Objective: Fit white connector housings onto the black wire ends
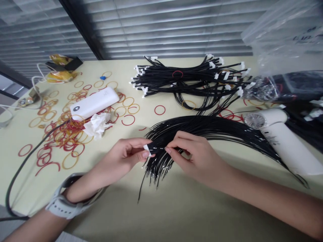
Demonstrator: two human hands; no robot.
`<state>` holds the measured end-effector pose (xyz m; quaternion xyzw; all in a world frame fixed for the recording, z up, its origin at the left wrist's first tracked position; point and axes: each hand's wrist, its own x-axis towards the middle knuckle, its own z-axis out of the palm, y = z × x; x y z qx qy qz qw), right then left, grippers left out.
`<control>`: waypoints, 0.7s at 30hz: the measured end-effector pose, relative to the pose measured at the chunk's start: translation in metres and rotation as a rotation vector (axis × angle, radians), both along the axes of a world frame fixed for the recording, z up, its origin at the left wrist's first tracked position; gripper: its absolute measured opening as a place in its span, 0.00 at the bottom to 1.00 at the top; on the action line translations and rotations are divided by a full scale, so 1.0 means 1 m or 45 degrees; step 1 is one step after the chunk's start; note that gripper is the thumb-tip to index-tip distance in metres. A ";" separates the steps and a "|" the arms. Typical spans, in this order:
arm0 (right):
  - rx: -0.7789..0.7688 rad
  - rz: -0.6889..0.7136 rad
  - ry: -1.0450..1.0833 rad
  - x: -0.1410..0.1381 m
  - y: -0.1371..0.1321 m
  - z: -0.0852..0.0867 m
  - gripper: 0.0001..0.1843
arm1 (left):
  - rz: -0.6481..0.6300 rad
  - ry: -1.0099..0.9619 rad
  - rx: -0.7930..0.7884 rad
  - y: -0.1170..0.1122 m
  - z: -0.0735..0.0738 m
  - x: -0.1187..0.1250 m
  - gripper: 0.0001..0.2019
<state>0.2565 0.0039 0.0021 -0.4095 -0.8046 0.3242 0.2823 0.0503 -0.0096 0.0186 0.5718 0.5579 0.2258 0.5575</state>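
My left hand (126,155) pinches a small white connector (147,149) between thumb and fingers. My right hand (194,154) pinches thin black wires right beside that connector, fingers closed. Both hands hover over a loose fan of black wires (227,131) lying on the pale table (176,208), their bare ends spreading toward me under my hands. A grey watch sits on my left wrist.
Bundled black cables with white plugs (186,79) lie at the back. Several red and yellow rubber bands (63,131) litter the left side, with a white power bank (94,102) and crumpled tissue (97,124). A white handheld fan (280,134) and plastic bags (287,40) sit right.
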 end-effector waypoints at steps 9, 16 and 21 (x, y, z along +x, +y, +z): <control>0.169 0.078 -0.138 0.000 0.000 0.000 0.12 | 0.008 0.031 0.030 -0.001 -0.002 -0.001 0.14; 0.179 0.083 -0.156 -0.003 0.000 0.000 0.11 | -0.017 0.044 0.055 -0.001 -0.001 -0.001 0.12; 0.183 0.097 -0.125 -0.006 -0.002 -0.002 0.12 | -0.040 0.031 0.106 -0.002 -0.002 0.001 0.12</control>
